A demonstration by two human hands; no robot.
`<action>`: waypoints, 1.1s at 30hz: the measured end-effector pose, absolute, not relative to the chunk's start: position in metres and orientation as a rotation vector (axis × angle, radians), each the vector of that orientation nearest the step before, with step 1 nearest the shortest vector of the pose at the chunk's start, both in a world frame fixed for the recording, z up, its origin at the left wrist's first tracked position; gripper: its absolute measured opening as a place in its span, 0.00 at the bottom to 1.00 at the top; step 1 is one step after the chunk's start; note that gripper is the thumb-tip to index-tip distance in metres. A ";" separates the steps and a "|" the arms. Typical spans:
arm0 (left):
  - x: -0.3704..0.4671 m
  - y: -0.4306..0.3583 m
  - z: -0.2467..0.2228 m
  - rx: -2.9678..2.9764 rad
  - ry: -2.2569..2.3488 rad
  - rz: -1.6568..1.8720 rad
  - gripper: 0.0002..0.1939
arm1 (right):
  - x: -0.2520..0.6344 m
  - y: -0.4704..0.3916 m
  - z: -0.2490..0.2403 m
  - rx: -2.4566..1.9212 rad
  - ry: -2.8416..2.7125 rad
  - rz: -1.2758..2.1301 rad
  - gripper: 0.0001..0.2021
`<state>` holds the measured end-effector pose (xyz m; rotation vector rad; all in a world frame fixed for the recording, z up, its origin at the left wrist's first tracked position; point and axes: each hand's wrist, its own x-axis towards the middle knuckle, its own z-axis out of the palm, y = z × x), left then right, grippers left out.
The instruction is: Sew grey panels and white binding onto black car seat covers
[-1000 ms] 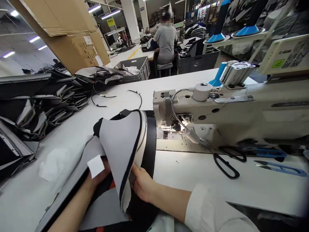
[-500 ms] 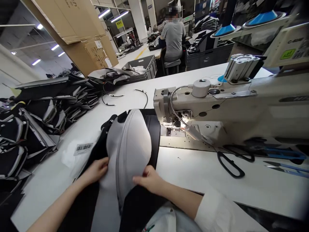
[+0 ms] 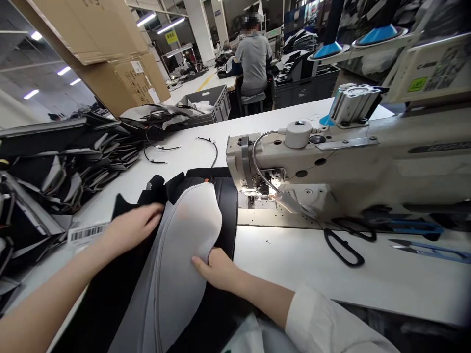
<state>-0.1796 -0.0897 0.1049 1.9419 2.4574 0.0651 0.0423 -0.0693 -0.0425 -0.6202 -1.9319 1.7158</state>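
Observation:
A grey curved fabric panel (image 3: 187,230) with a seam along its left side lies over black fabric (image 3: 114,289) in front of me. My right hand (image 3: 217,267) pinches the panel's right edge, thumb on top and fingers underneath. At the panel's upper left, my left hand (image 3: 138,223) rests on the black fabric, its fingers bent together and their tips hidden, so what they hold cannot be made out. Just right of the fabric stands a sewing machine (image 3: 268,162), its lamp lit over the needle area.
Black-handled scissors (image 3: 344,247) and blue snips (image 3: 430,247) lie at the right. Stacks of black and grey pieces (image 3: 73,162) fill the left. Behind are a grey crate (image 3: 221,103), cardboard boxes (image 3: 136,83) and a seated person (image 3: 253,63). A barcode label (image 3: 86,233) lies near my left forearm.
My left hand has left the panel's left edge and moved up and left onto the black fabric. The grey panel lies flatter and turned, and my right hand still holds its edge. The view has shifted slightly.

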 end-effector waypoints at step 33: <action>-0.133 0.030 -0.015 2.596 1.906 -0.239 0.30 | 0.127 -0.106 -0.062 -0.248 -2.330 0.097 0.09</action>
